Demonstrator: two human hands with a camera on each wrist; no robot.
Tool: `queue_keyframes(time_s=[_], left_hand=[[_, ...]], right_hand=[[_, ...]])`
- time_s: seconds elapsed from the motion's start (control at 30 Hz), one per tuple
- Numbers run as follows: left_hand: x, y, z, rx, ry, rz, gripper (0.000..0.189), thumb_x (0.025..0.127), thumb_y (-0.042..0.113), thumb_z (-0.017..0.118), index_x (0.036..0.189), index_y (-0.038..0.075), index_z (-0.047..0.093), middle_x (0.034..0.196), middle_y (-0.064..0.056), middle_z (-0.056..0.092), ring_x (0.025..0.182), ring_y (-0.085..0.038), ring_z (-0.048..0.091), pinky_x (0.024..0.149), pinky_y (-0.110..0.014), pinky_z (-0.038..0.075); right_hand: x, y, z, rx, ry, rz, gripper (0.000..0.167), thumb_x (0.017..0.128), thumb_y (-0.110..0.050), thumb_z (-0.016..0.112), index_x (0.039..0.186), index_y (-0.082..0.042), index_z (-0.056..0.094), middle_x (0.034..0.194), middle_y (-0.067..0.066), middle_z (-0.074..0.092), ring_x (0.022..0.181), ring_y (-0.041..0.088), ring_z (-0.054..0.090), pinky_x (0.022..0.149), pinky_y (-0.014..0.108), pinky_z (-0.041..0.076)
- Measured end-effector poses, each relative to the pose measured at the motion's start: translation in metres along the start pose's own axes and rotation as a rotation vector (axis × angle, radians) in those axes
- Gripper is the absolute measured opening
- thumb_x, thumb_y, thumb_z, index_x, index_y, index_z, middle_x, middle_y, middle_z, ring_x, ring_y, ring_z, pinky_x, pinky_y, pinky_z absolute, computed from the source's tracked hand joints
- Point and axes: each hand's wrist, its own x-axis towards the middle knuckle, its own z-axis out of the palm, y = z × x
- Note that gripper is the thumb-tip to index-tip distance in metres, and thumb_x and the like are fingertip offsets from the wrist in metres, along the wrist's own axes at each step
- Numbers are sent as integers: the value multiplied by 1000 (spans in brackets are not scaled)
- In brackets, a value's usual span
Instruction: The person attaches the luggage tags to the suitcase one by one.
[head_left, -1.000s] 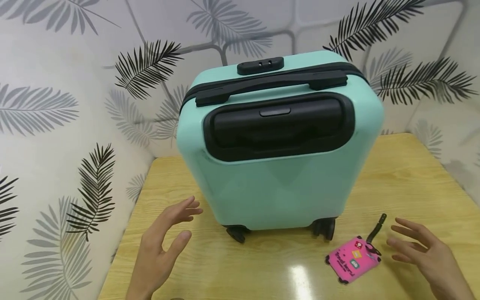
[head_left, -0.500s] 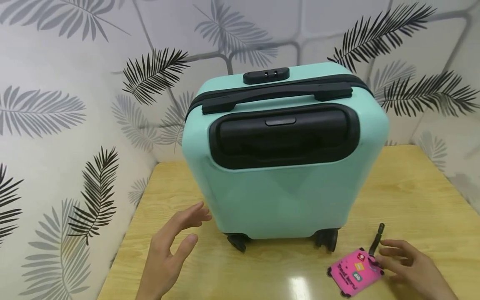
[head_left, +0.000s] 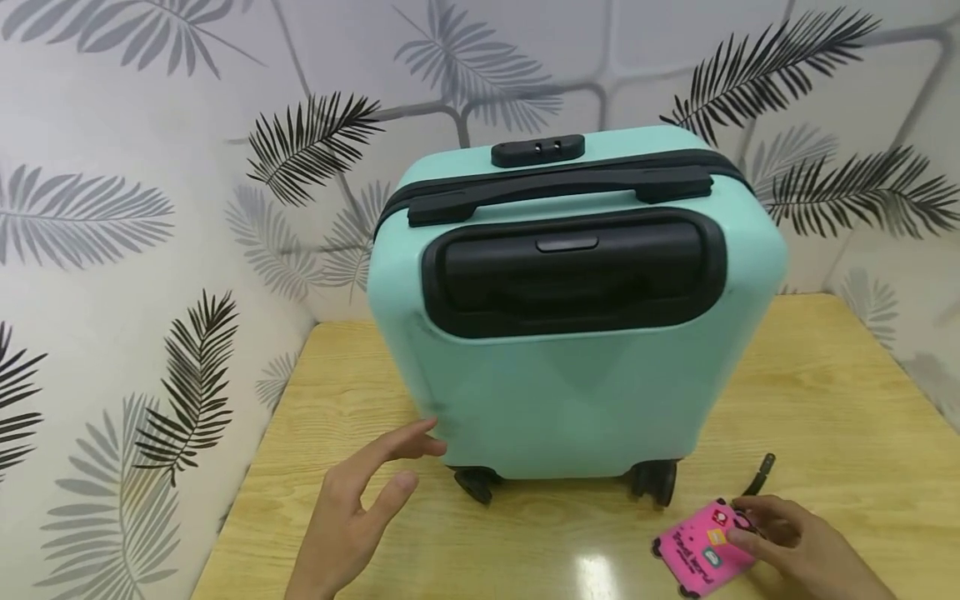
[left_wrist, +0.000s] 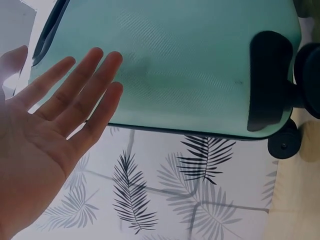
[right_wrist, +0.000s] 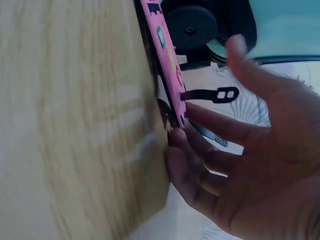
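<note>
Mint-green hard-shell suitcase (head_left: 577,400), head view: one, upright on the wood-grain table (head_left: 817,367); two wheels (head_left: 654,482) show along its near bottom edge, and they probably keep it steady.
Black fittings, head view: one combination lock (head_left: 537,151), one carry handle (head_left: 558,187) and one telescopic handle (head_left: 573,271), all at the suitcase's upper end.
Pink luggage tag (head_left: 690,546), head view: one, in front of the suitcase, near its right-hand wheel, printed face up with three coloured sticker designs; its black strap (head_left: 761,478) stretches away from the person.
Right hand (head_left: 791,546), head view: at the tag's strap end, likely because that edge is the easiest to get fingers under.
Left hand (head_left: 345,512), head view: by the suitcase's lower left corner, holding nothing, perhaps kept close for steadying; contact cannot be told.
Left palm side, left wrist view: four fingers spread, empty, before the suitcase's side; two wheels visible.
Right fingertips, right wrist view: touching the tag's edge beside the suitcase, thumb apart, so no firm grasp; whether the tag is lifted cannot be told.
</note>
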Motion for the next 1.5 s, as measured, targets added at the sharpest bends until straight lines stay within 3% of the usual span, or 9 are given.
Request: queue_keyframes(time_s=[0.1,0.2,0.33,0.47,0.6,0.9,1.17,1.33,1.5], left_hand=[[2,3,2,-13,-11,11,46,101,-1,57,145,13,60,118,4,75,112,-16,70,98,-25,51],[5,6,4,-36,-27,28,45,101,-1,58,144,12,61,118,3,75,113,-16,70,99,-25,51],[9,8,9,-59,-36,66,44,101,0,58,144,11,61,116,0,76,112,-17,71,99,-26,51],[14,11,15,-84,-53,82,44,101,1,59,144,11,61,116,1,75,111,-17,71,97,-27,53],[18,14,20,-106,-79,80,43,101,2,61,143,13,62,117,4,75,110,-16,71,98,-29,54],[26,19,29,-142,-114,92,44,101,3,63,143,14,62,117,2,75,111,-16,71,95,-33,55],[35,21,34,-115,-143,138,42,102,8,63,144,15,62,117,4,75,111,-14,70,95,-32,56],[36,21,35,-121,-148,147,41,103,10,63,144,12,61,118,4,74,112,-14,70,94,-35,57],[38,22,36,-130,-155,156,39,104,11,62,143,12,61,118,3,74,112,-14,70,95,-33,56]], right_hand=[[2,-1,6,-60,47,-51,77,90,-55,75,137,4,59,114,16,70,98,29,67,83,50,55],[4,1,10,-70,87,-94,58,91,-41,80,128,2,65,106,4,72,92,19,66,80,45,54],[4,3,12,-66,123,-135,32,96,-20,76,122,-2,67,103,3,73,92,18,68,81,43,54],[1,1,12,-71,167,-163,21,101,-11,67,121,-6,67,103,4,73,91,17,68,78,36,55],[-5,0,13,-58,201,-201,20,104,-9,62,124,-9,66,102,3,73,87,11,67,70,28,52],[-16,-9,15,3,242,-229,22,108,-12,56,128,-11,65,97,4,70,76,10,61,65,26,47],[-21,-19,8,10,388,-342,16,105,-16,64,120,-11,68,104,5,71,81,1,64,68,25,54],[-26,-23,5,74,456,-419,19,104,-16,66,122,-11,69,106,-7,71,90,-7,62,70,22,56],[-33,-24,4,157,458,-445,24,105,-19,65,127,-10,68,109,-17,69,94,-6,63,74,18,55]])
